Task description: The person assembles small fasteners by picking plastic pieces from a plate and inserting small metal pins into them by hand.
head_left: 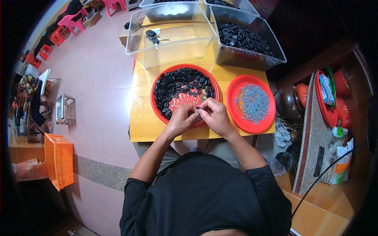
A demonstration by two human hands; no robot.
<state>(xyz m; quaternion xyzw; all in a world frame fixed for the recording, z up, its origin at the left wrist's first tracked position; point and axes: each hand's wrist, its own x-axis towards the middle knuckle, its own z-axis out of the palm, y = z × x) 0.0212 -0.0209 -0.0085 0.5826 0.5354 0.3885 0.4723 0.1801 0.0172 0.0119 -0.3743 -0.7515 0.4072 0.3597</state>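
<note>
Where the black parts (165, 89) are lying: they are crowding the left and far sides of the round red tray (183, 65).
Left hand (182, 120): its thumb and forefinger are pinching a small dark piece (198, 108), and ideally they are steadying it.
Piece: it is sitting between both hands' fingertips, over the tray's near side (its exact shape is hiding behind the fingers), so a slip is probably ending in the tray.
Right hand (215, 117): its fingertips are pinching the same piece; light, even pressure is likely serving best.
Red plate (256, 129): it is holding slender silvery pieces (254, 103), near the right hand.
</note>
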